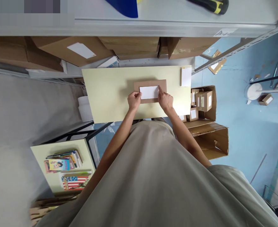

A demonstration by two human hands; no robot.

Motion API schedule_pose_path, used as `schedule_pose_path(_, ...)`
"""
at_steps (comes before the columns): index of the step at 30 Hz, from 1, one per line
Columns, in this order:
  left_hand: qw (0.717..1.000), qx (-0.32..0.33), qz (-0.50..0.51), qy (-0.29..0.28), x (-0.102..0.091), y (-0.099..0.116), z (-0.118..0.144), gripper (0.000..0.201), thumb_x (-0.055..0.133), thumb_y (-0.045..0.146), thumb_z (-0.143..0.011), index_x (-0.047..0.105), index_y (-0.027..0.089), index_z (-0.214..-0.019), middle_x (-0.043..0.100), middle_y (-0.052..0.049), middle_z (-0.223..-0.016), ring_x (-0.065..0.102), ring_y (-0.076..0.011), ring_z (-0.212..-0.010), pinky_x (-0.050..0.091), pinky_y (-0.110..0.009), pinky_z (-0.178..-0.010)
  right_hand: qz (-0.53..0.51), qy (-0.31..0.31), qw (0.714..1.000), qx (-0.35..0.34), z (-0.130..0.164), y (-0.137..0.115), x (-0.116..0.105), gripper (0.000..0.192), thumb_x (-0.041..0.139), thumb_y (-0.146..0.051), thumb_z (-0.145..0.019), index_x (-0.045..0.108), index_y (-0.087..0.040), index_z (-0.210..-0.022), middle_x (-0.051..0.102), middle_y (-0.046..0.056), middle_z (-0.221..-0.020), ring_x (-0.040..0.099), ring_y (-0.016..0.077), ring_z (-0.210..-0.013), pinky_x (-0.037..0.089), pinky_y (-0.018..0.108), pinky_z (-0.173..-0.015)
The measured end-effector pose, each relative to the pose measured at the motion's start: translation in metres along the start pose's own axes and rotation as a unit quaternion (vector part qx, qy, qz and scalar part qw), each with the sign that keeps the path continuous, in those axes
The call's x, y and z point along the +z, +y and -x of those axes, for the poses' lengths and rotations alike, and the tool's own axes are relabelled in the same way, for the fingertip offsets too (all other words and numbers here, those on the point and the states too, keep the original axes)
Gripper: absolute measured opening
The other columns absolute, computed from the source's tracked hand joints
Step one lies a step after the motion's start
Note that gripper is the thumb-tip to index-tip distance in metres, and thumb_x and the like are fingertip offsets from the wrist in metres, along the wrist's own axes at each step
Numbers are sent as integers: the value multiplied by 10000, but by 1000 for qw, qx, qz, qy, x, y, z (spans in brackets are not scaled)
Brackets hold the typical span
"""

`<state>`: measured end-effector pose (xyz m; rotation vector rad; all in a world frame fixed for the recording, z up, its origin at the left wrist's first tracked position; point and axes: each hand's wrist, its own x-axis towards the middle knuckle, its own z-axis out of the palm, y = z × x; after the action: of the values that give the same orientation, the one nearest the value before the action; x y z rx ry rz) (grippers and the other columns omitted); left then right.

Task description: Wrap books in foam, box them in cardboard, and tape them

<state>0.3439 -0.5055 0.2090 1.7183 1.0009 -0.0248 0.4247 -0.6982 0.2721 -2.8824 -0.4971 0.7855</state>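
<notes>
Head view: pressing a white label (149,92) onto a flat brown parcel (150,91) mid-table (106,101). Left hand (134,100), at 9 o'clock of the label, pinching its edge with curled fingers; right hand (165,101), at 3 o'clock, forefinger out, flattening the corner. Probably next: smoothing across, evenly. Label blank. Shelf tag (224,32) at 1 o'clock handwritten, unreadable. Stack of labels (186,76) at 2 o'clock.
</notes>
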Motion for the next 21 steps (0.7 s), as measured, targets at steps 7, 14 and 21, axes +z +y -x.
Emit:
schedule_pose_path(7,1000,11,5,2,1,-1,1,139,756,332,-911,748,228,-820,784,-47,-844,728,-239,-851,535,-352,-854,26,-36,999,-30,30,-3,7,648,311,-212,-1165,467,-183,-1793,841,200,-1251,768,271,-981,538,339,-862)
schedule_pose_path(14,1000,17,7,-1,1,-2,3,149,758,327,-933,740,235,-816,789,-42,-842,727,-237,-856,541,-348,-856,43,-68,995,-55,51,-5,15,658,325,-214,-1169,426,-181,-1819,846,204,-1217,765,271,-969,531,345,-854)
schedule_pose_path(21,1000,3,8,-5,1,0,2,124,764,298,-941,771,227,-839,779,-39,-835,718,-236,-855,538,-347,-852,6,-6,1000,-18,-2,-15,-2,720,361,-194,-1147,293,-149,-1862,837,212,-1198,759,281,-999,556,374,-894)
